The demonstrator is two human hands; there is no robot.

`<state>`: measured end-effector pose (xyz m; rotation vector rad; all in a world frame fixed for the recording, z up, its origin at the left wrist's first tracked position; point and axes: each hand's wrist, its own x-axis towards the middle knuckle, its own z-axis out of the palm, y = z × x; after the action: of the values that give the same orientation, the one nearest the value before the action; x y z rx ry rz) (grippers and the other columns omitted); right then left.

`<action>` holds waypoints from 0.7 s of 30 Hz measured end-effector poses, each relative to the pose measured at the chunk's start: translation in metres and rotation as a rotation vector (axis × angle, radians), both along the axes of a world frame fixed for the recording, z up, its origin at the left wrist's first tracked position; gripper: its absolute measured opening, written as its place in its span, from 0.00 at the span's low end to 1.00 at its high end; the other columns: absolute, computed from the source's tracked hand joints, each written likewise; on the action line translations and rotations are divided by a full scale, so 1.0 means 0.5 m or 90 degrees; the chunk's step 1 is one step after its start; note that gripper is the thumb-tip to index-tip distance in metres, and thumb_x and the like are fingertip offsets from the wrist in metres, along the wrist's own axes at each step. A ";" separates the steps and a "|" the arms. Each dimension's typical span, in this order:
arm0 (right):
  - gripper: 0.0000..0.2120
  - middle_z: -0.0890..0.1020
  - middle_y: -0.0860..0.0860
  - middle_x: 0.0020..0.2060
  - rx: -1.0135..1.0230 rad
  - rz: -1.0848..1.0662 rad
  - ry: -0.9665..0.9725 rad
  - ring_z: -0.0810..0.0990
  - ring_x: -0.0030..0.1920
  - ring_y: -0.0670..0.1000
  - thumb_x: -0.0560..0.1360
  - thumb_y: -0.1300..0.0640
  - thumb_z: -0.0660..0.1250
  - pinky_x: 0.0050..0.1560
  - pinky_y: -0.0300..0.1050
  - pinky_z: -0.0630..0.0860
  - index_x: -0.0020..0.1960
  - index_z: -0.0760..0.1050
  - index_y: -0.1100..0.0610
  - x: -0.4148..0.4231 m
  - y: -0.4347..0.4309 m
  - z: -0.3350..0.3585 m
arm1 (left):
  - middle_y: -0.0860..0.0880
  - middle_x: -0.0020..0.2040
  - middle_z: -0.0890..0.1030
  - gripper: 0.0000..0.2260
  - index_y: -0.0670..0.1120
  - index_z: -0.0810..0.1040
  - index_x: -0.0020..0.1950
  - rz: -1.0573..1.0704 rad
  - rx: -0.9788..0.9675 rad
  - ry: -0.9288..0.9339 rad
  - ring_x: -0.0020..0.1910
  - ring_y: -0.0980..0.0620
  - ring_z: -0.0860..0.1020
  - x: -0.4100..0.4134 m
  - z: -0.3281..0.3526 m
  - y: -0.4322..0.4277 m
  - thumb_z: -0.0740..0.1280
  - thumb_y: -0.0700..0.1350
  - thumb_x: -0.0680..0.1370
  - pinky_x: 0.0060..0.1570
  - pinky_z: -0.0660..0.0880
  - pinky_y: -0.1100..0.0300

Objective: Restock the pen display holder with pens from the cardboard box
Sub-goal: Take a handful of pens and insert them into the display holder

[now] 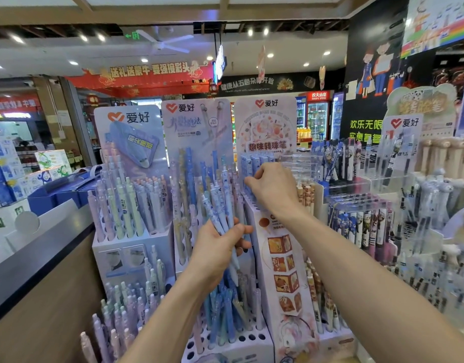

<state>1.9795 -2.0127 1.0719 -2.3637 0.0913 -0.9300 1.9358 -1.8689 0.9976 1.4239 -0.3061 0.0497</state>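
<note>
Currently left hand (217,247) clamped round a bundle of pens (221,213), near centre. Right hand (274,188) farther right, fingertips pinched together at holder (262,224) top row.

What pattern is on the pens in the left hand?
White pens with blue prints, head view.

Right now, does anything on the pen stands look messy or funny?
Nothing is spilled or broken. The bottom front row of the middle display has several empty holes. The left hand holds a bunch of pens, and the right hand reaches the upper tier.
</note>
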 end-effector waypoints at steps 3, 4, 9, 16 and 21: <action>0.16 0.85 0.57 0.34 0.007 0.001 -0.003 0.82 0.36 0.54 0.76 0.50 0.71 0.33 0.43 0.68 0.39 0.82 0.63 -0.002 0.002 0.000 | 0.44 0.43 0.86 0.02 0.40 0.74 0.51 0.002 0.001 0.000 0.34 0.48 0.79 0.000 0.000 -0.001 0.65 0.36 0.80 0.33 0.76 0.59; 0.15 0.85 0.57 0.34 0.008 0.001 -0.005 0.82 0.36 0.54 0.76 0.51 0.71 0.34 0.43 0.69 0.39 0.82 0.63 -0.003 0.002 0.001 | 0.43 0.44 0.86 0.02 0.40 0.74 0.51 0.002 0.001 0.000 0.34 0.47 0.79 0.000 0.000 -0.002 0.65 0.36 0.80 0.33 0.76 0.60; 0.15 0.83 0.55 0.34 0.012 0.002 0.001 0.81 0.37 0.54 0.75 0.49 0.71 0.35 0.43 0.69 0.40 0.81 0.61 0.001 -0.001 -0.003 | 0.40 0.47 0.86 0.01 0.40 0.76 0.51 0.002 -0.001 0.011 0.35 0.47 0.79 -0.001 0.001 -0.005 0.66 0.37 0.80 0.33 0.76 0.61; 0.10 0.82 0.50 0.35 0.243 0.275 0.028 0.79 0.34 0.49 0.79 0.51 0.67 0.36 0.48 0.79 0.43 0.81 0.55 -0.068 -0.024 0.003 | 0.42 0.46 0.87 0.02 0.42 0.78 0.51 0.001 0.019 -0.023 0.35 0.48 0.79 -0.007 0.014 -0.013 0.66 0.38 0.80 0.37 0.76 0.55; 0.10 0.80 0.52 0.32 0.329 0.405 0.145 0.79 0.30 0.51 0.74 0.49 0.75 0.33 0.47 0.79 0.47 0.81 0.56 -0.101 -0.020 -0.021 | 0.46 0.43 0.87 0.06 0.43 0.81 0.54 -0.021 0.028 -0.043 0.34 0.51 0.80 -0.013 0.018 -0.030 0.65 0.37 0.80 0.35 0.76 0.60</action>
<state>1.9292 -2.0227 1.0613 -1.8215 -0.2849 -0.2807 1.9292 -1.8841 1.0068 1.4626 -0.3878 0.0640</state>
